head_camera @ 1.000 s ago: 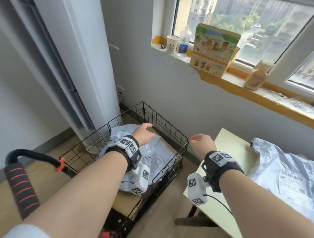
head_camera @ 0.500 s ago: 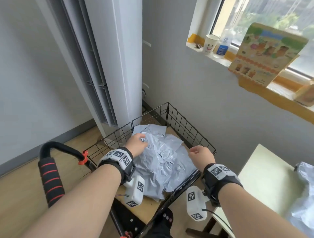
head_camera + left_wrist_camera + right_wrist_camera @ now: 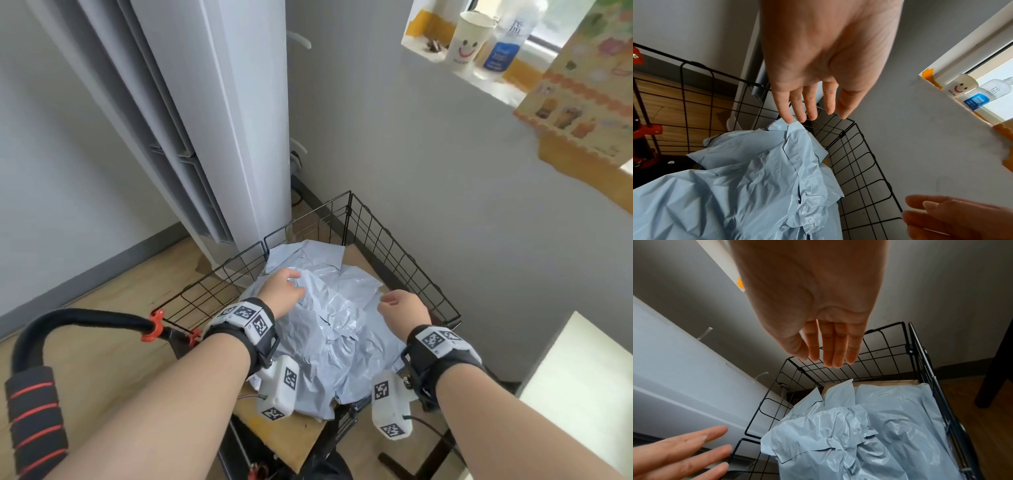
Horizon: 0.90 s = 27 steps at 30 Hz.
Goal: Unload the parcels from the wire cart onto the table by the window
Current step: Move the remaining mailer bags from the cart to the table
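Now that the view has swung from the bench (image 3: 579,394) back to the cart (image 3: 404,260), the left hand (image 3: 281,291) rests open-fingered on the top parcel (image 3: 329,329) there while the right hand (image 3: 404,308), open and empty, hovers alongside, so another pickup looks imminent.

I see a tall white floor-standing air conditioner (image 3: 219,113) in the far grey-walled corner, light wooden plank floor (image 3: 102,294) beneath, and a bright windowsill (image 3: 479,73) far right.
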Motion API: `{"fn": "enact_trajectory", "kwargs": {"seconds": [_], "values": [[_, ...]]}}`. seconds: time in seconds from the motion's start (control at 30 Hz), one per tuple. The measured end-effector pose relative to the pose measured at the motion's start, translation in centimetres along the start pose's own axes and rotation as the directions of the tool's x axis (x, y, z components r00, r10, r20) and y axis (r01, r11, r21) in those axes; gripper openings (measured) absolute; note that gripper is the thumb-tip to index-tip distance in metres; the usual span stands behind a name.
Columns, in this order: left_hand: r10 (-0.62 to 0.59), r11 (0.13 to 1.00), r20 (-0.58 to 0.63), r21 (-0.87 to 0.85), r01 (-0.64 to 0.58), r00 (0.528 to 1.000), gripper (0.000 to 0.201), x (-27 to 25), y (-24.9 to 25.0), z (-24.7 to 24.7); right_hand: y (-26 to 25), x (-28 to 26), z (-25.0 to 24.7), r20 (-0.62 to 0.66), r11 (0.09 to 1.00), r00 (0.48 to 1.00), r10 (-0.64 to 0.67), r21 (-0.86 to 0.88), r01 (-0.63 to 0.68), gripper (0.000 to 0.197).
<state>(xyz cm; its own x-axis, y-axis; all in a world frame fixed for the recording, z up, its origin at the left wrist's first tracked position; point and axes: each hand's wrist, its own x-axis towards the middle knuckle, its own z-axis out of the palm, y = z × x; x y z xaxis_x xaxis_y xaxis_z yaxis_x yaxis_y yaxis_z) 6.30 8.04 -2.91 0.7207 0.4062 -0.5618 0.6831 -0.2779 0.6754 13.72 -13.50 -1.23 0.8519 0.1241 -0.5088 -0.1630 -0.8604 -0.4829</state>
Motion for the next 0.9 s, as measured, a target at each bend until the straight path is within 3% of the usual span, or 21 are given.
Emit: {"fn": "enact_trajectory", "kwargs": {"seconds": [0.3, 0.5, 0.6, 0.73, 0.9], "values": [[-0.096, 0.995, -0.037, 0.037, 0.097, 0.995, 0.049, 5.4, -1.1, 2.3, 0.1, 6.8, 3.2, 0.146, 0.998, 0.988, 0.047, -0.036, -0.042, 0.029], [-0.251, 0.967, -0.071, 0.01, 0.253, 0.965, 0.072, 7.7, -3.9, 2.8, 0.4, 9.0, 7.2, 0.269, 0.999, 0.962, 0.049, -0.025, -0.044, 0.023], [-0.333, 0.943, -0.036, -0.004, 0.333, 0.942, 0.083, 8.2, -5.1, 3.2, 0.7, 9.4, 8.8, 0.33, 0.998, 0.942, 0.065, -0.009, -0.066, 0.027], [-0.393, 0.919, 0.028, -0.008, 0.393, 0.919, 0.095, 8.9, -6.6, 3.9, 1.0, 9.7, 10.4, 0.4, 0.994, 0.913, 0.081, 0.03, -0.101, 0.011], [-0.441, 0.897, 0.088, -0.004, 0.443, 0.893, 0.102, 9.4, -8.0, 4.5, 1.5, 9.4, 12.0, 0.445, 0.991, 0.892, 0.077, 0.061, -0.116, 0.006]]}}
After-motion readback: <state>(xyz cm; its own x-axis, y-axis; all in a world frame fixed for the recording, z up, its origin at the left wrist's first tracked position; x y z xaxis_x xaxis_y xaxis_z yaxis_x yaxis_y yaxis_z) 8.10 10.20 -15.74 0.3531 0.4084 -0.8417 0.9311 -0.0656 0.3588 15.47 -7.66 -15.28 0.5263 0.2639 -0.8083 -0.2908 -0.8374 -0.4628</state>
